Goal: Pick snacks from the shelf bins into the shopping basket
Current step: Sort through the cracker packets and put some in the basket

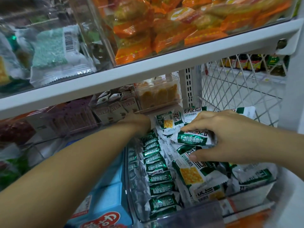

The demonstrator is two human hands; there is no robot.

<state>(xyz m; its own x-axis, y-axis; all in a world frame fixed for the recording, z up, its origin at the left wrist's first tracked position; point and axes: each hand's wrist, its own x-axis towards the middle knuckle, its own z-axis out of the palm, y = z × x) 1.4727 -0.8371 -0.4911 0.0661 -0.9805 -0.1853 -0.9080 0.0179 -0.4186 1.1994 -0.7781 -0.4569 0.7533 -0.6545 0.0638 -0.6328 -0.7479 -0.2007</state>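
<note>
right hand (pixel 222 139) | glossy, crinkled green-white foil packet (pixel 192 139) is pinched between thumb and fingers, just above clear hard-plastic bin (pixel 130 178) heaped with like packets | left hand (pixel 136 120) is blurred at bin's far edge, finger pose cannot be told

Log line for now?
right hand pinches green-white packet at clear bin | left hand at rear bin, grip hidden

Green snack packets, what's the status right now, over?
Right hand pinching one green packet over the clear bin. Left hand at the brown-packet bin behind, fingers unclear. Basket not in view.
</note>
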